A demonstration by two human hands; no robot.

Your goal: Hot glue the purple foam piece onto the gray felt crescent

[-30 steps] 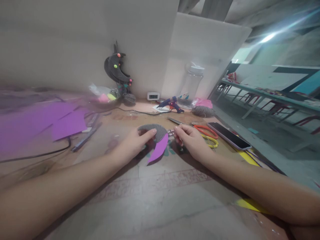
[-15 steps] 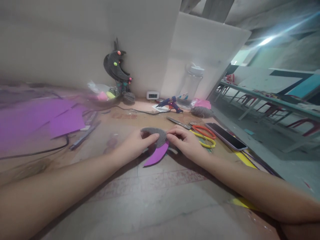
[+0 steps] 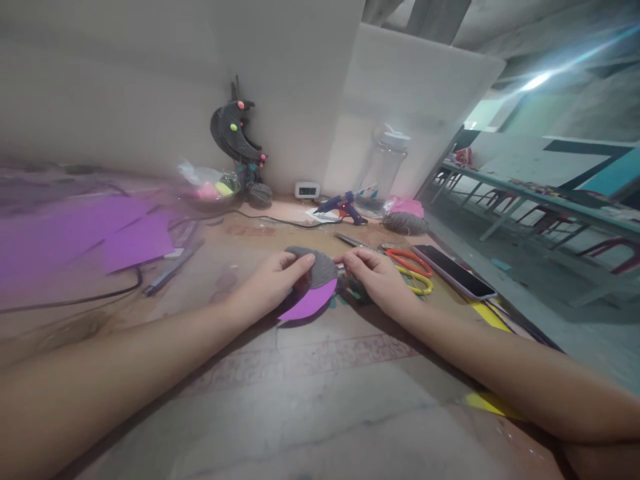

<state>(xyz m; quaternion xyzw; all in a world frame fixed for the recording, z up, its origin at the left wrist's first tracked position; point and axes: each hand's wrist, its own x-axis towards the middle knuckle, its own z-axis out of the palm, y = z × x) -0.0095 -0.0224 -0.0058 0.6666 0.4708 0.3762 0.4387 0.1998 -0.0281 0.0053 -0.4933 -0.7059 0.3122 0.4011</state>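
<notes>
Left forearm (image 3: 150,353) and right forearm (image 3: 495,360) bare, converging forward. Left hand (image 3: 277,275) gripping, thumb (image 3: 301,266) uppermost. Right hand (image 3: 379,275) closed in a pinch, near the left, not touching it.

Holds a purple piece (image 3: 309,301) partly covered in grey yarn (image 3: 325,268) with the left hand (image 3: 273,280), near the right hand (image 3: 380,277).
</notes>
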